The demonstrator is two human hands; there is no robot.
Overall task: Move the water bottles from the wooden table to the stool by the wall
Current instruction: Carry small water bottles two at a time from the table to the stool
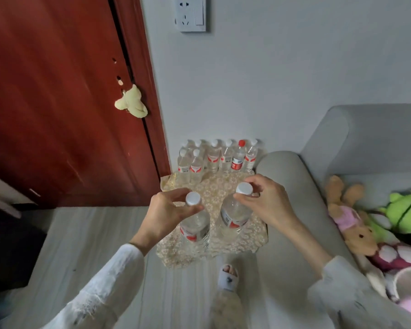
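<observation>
My left hand (166, 210) grips the neck of a clear water bottle (196, 227) with a white cap. In my right hand (265, 200), fingers pinch the neck of a second white-capped bottle (233, 218). Both bottles hang over the stool (214, 186), which is draped in a beige flowered cloth and stands against the white wall. Several more bottles (220, 157) stand in rows at the stool's far edge, one of them with a red cap (241, 143). Whether the held bottles touch the cloth cannot be told.
A red-brown door (57, 103) with a pale cloth hanging on it is to the left. A grey sofa (294, 186) with plush toys (365, 222) is on the right. My slippered foot (227, 277) stands on the pale floor just before the stool.
</observation>
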